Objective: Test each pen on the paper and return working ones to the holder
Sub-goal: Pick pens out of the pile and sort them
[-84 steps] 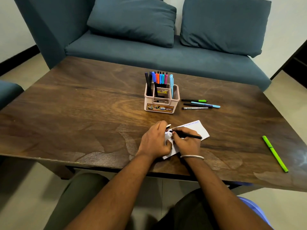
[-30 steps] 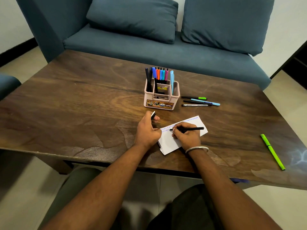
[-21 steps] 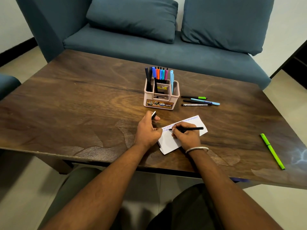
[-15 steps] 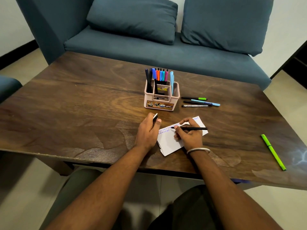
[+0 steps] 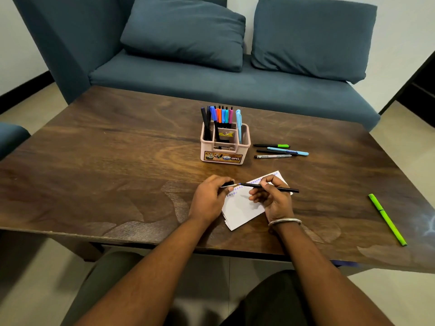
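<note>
My right hand (image 5: pixel 273 198) grips a slim black pen (image 5: pixel 282 188) held level just above the white paper (image 5: pixel 242 208), tip pointing left. My left hand (image 5: pixel 209 198) holds the pen's black cap (image 5: pixel 227 184), its opening close to the pen tip. A row of small blue marks runs along the paper's far edge. The pink holder (image 5: pixel 224 147) stands beyond the hands with several coloured pens upright in it. To the holder's right lie loose pens: one with a green grip (image 5: pixel 271 145), a light blue one (image 5: pixel 288 151) and a silver one (image 5: pixel 273 156).
A bright green pen (image 5: pixel 387 218) lies alone near the table's right edge. The wooden table (image 5: pixel 106 165) has a blue sofa (image 5: pixel 211 85) with two cushions behind it. My knees are under the near edge.
My right hand has lifted the pen tip off the paper and turned it level. My left hand has brought the cap rightward toward the pen tip.
</note>
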